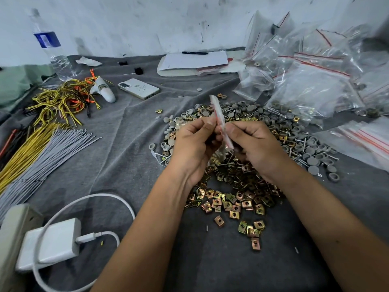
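Both hands hold a small clear zip bag (219, 114) with a red seal strip above a heap of hardware. My left hand (192, 144) pinches the bag's left side with thumb and fingers. My right hand (252, 142) pinches its right side, fingers curled. The bag stands edge-on, tilted, its top end pointing away from me. Beneath the hands lie brass-coloured square clip nuts (235, 199), and behind them grey round caps (311, 144) mixed with screws. What the bag contains is hidden by the fingers.
Filled clear zip bags (311, 81) pile up at the right. A phone (139, 88), paper with a pen (194, 60) and a water bottle (52, 49) lie farther back. Yellow wires (61, 102) and grey ties (48, 152) sit left, a white charger (52, 243) near left.
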The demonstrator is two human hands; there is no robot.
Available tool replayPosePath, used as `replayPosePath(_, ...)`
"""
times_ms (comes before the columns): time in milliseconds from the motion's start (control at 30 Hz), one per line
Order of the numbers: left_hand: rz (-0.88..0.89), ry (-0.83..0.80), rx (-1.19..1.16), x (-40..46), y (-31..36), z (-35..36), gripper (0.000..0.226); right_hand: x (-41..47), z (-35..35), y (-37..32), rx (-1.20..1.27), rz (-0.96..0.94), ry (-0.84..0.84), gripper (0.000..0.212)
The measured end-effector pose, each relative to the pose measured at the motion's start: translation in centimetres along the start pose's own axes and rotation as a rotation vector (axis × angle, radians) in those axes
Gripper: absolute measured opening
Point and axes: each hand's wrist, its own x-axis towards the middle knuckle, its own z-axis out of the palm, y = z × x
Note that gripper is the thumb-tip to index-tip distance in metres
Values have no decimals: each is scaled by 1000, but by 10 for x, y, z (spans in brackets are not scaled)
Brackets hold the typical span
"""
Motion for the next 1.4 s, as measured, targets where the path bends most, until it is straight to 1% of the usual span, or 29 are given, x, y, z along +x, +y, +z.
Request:
replayPosePath(100, -7, -32, 23, -1, 0, -1, 22, 1, 0, 1, -75, 0, -11, 30)
replayPosePath(233, 6, 13, 74, 0, 2, -3, 23, 0, -1, 0, -161, -25, -77, 37)
replayPosePath(333, -5, -6, 72, -1, 5, -5, 22, 0, -3, 0, -110, 4, -96, 37)
replayPosePath(433, 4, -27, 159, -5, 6, -7, 15, 0, -7, 1, -138, 39, -121, 41)
replayPosePath(500, 36, 5, 227, -6, 5, -6, 17, 0, -7, 3, -237, 24, -92, 41)
replayPosePath(533, 92, 36, 308, -6, 4, -6, 19, 0, -6, 4, -320, -2, -29, 40)
replayPosePath(567, 191, 79, 456, -4, 3, -7, 18, 1, -6, 5, -405, -37, 58, 38)
replayPosePath(633, 444, 124, 828, -2, -2, -9, 13, 2, -6, 6, -467, -95, 199, 37)
replayPosePath(667, 530, 103, 956, -2, -5, -7, 11, 2, -6, 4, -453, -120, 218, 37)
replayPosePath(733, 591, 36, 1054, -3, -12, -3, 4, 2, -7, 4, -466, -147, 206, 33)
replayPosePath(767, 596, 22, 1055, -3, -15, -2, 6, 3, -7, 6, -486, -129, 208, 34)
replayPosePath(833, 569, 23, 992, -1, -17, -2, 4, 5, -9, 9, -451, -25, 219, 37)
replayPosePath(900, 501, 24, 892, -1, -16, -3, 6, 5, -11, 10, -290, 84, 196, 32)
replayPosePath(967, 448, 6, 808, -2, -15, -3, 8, 4, -11, 8, -129, 128, 174, 26)
replayPosePath(1067, 403, 16, 723, -5, -16, -1, 19, 6, -12, 7, -39, 157, 201, 24)
replayPosePath(1167, 314, 43, 607, -4, -14, -3, 37, 6, -13, 7, -47, 203, 249, 30)
replayPosePath(1233, 247, 74, 657, -3, -13, -5, 43, 6, -14, 7, -38, 228, 279, 35)
replayPosePath(1300, 169, 70, 731, -3, -12, -7, 44, 5, -15, 6, -75, 236, 299, 41)
replayPosePath(1333, 162, 58, 764, -4, -13, -7, 44, 5, -15, 6, -149, 239, 292, 45)
replayPosePath(1400, 260, 47, 853, -6, -16, -5, 41, 4, -14, 5, -355, 252, 274, 49)
